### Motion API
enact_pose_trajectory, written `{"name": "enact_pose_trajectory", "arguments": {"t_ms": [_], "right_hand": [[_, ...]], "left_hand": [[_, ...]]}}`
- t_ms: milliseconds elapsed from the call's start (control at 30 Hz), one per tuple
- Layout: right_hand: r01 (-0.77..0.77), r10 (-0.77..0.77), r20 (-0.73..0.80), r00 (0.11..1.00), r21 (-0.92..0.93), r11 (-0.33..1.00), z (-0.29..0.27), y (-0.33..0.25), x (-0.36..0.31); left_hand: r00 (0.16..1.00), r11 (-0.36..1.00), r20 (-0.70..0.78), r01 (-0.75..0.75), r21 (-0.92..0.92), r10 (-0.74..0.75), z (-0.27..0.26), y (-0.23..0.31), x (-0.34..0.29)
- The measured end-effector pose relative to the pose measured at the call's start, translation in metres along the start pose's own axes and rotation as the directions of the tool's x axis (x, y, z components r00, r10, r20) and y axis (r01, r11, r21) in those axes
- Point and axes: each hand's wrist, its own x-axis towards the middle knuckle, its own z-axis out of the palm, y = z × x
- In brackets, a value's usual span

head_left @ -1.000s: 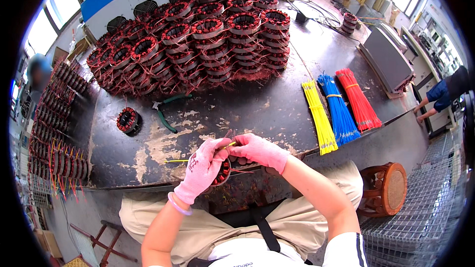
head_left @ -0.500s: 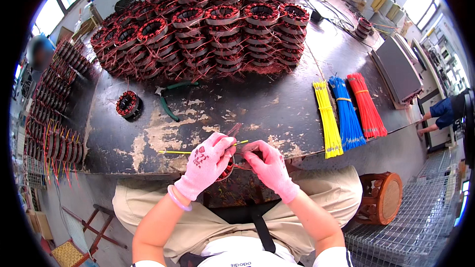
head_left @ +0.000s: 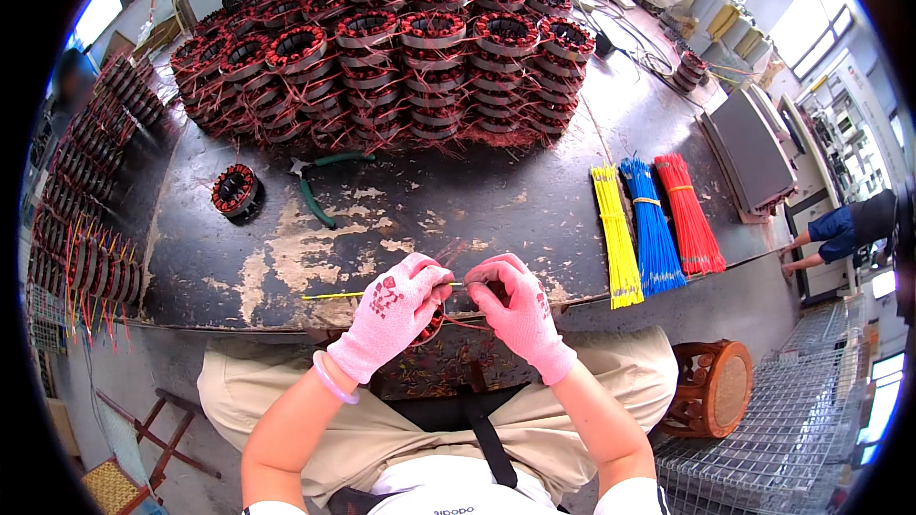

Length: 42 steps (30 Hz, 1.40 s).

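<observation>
My left hand (head_left: 393, 305), in a pink glove, is closed on a thin yellow wire (head_left: 329, 297) that sticks out leftward over the table edge. Beneath its fingers, a small wound motor stator (head_left: 431, 328) with red coils shows in part. Thin reddish lead wires (head_left: 466, 323) run from the stator toward my right hand (head_left: 520, 310). That hand, also gloved in pink, has thumb and forefinger pinched together by the yellow wire's right end. Whether they grip the wire or a thin lead, I cannot make out.
Stacked stators (head_left: 434, 67) fill the table's back, with more racked at left (head_left: 100, 257). A single stator (head_left: 235, 190) lies near green-handled pliers (head_left: 315, 202). Bundled yellow (head_left: 618, 238), blue (head_left: 654, 227) and red wires (head_left: 689, 216) lie at right. A wooden stool (head_left: 711, 389) stands beside my leg.
My right hand has come up a little, its fingertips now at the yellow wire's right end, which earlier stuck out free between the hands. The left keeps its hold. The whole view has shifted slightly.
</observation>
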Motion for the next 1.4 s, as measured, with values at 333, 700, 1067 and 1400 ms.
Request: {"name": "enact_pose_trajectory", "arguments": {"t_ms": [333,700,1067,1400], "right_hand": [[-0.240,0.244,-0.070,0.967,0.064,0.969,0.016,0.008,-0.007],[-0.107,0.105,0.054,0.993,0.039,0.993,0.026,0.013,-0.001],[0.018,-0.020,-0.174,0.985,-0.015,1.000,0.012,-0.004,-0.015],[-0.079,0.077,0.112,0.991,0.017,0.997,-0.011,-0.008,0.009]], "left_hand": [[0.999,1.000,-0.052,-0.004,0.029,0.006,0.003,0.002,-0.002],[0.998,1.000,-0.066,0.019,0.024,-0.017,0.006,-0.001,-0.002],[1.000,0.997,-0.022,0.004,0.076,-0.002,0.003,0.002,-0.003],[0.999,0.996,0.035,0.026,0.085,-0.029,-0.004,0.015,0.006]]}}
